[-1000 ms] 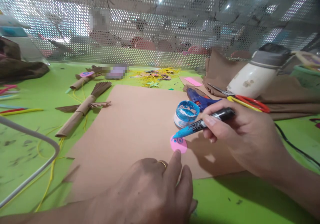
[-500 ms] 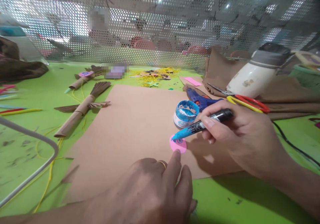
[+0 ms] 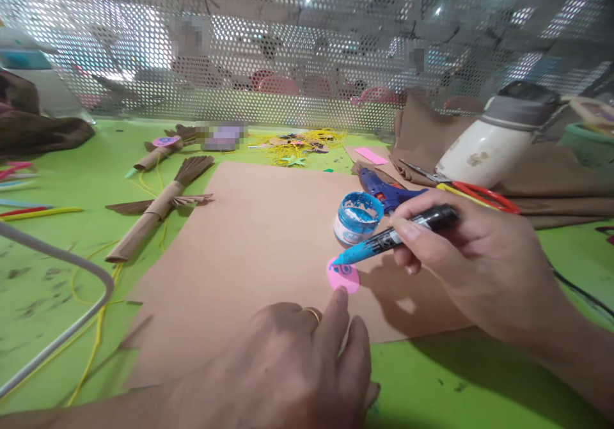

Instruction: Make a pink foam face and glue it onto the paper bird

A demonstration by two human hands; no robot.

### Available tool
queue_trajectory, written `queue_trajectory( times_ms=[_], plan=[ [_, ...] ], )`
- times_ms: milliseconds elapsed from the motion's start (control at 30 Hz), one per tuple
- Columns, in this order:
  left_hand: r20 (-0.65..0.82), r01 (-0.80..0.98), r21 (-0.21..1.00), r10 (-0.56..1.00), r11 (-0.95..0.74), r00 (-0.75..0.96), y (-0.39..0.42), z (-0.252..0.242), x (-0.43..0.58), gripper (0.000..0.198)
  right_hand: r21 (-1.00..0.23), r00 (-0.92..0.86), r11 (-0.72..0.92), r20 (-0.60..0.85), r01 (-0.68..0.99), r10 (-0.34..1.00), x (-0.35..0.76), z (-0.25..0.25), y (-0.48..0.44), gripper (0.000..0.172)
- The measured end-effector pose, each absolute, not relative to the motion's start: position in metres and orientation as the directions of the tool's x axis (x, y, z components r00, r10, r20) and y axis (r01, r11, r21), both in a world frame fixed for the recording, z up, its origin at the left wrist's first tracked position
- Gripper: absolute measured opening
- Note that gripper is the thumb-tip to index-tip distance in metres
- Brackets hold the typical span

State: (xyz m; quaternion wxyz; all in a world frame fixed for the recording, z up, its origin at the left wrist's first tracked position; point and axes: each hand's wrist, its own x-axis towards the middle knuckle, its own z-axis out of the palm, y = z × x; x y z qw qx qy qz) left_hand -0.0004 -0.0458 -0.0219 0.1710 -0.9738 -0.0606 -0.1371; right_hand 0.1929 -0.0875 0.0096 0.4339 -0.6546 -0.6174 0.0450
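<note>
R hand: grip closed round blue-and-black marker, tip at far-L part of pink disc. L hand: grip loose, nothing clasped, one fingertip on disc's near edge. Disc lies on brown paper, just near of blue-smeared jar. Done: blue marks, far part. Outstanding, in insp.'s judgmt: poss. near part, unmarked where visible. Far-L roll bears similar disc; nearer roll shows none
</note>
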Motion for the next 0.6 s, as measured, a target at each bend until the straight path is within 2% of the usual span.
queue_trajectory(
  times_ms=[100, 233, 600],
  plan=[
    [0.281, 0.136, -0.32, 0.043, -0.938, 0.959, -0.0441, -0.0222, -0.0004, 0.027, -0.63, 0.243, 0.125, 0.464, 0.767, 0.852, 0.1931, 0.0101, -0.0872, 0.012],
    [0.257, 0.224, -0.295, 0.149, -0.929, 0.955, -0.0496, -0.0207, -0.0008, 0.024, -0.631, 0.247, 0.124, 0.466, 0.765, 0.85, 0.194, 0.01, -0.0873, 0.011],
    [0.23, 0.172, -0.272, 0.11, -0.947, 0.967, -0.0509, -0.018, -0.0017, 0.026, -0.63, 0.195, 0.179, 0.478, 0.756, 0.857, 0.1901, 0.0089, -0.0863, 0.006]
  ],
)
